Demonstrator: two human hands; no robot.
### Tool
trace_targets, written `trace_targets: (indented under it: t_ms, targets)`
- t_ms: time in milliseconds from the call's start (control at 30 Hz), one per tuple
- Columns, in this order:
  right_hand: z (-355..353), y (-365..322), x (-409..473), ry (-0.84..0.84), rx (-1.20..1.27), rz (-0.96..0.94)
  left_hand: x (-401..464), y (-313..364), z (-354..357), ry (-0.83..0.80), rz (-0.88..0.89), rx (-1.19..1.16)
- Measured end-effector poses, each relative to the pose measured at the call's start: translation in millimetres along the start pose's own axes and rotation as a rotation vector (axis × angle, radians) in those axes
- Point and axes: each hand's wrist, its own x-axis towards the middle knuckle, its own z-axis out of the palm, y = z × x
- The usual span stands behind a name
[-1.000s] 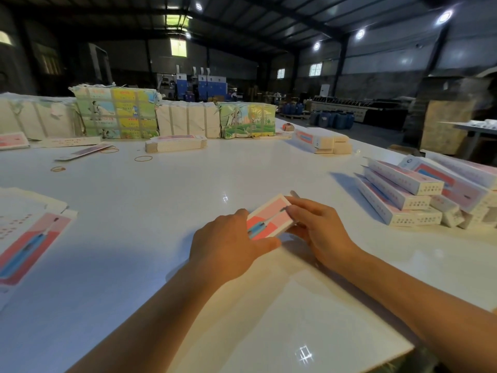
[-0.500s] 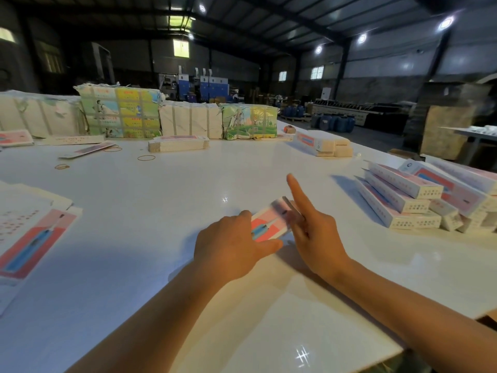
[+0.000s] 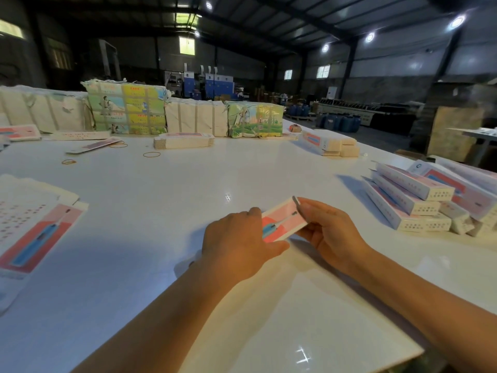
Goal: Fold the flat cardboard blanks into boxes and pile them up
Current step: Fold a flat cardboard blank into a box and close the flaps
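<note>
Over the white table [image 3: 166, 200] I hold a pink and white cardboard box [image 3: 282, 223] printed with a blue toothbrush. My left hand [image 3: 236, 246] grips its near end, with the thumb along its lower edge. My right hand [image 3: 328, 230] holds the far end, fingers curled over the end flap. A pile of folded boxes [image 3: 414, 200] lies to the right. Flat blanks [image 3: 35, 224] lie at the left edge.
Wrapped bundles [image 3: 126, 109] line the table's far edge, with a banded stack of blanks [image 3: 184, 140] in front of them. Rubber bands [image 3: 151, 154] lie loose near the bundles. More folded boxes [image 3: 330, 144] sit at the far right.
My right index finger, raised and pointing half a second ago, has come back down, and the hand now curls over the box's far end. My left hand has kept its grip.
</note>
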Motion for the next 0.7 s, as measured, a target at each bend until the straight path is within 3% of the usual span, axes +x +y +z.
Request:
trace_targets:
  t_ms: [133,400,700]
  targets:
    - [1.0,0.4,-4.1,0.021,-0.140,-0.164,0.6,-1.7,0.0,0.001,0.017,-0.021]
    - [2.4,-5.0,-9.1,-0.003,-0.133,-0.198,-0.3,-4.5,-0.3,0.037,0.063,0.054]
    - [7.2,2.1,-17.3,0.087,-0.575,-0.419,-1.4,-1.5,-2.2,0.047,0.068,0.115]
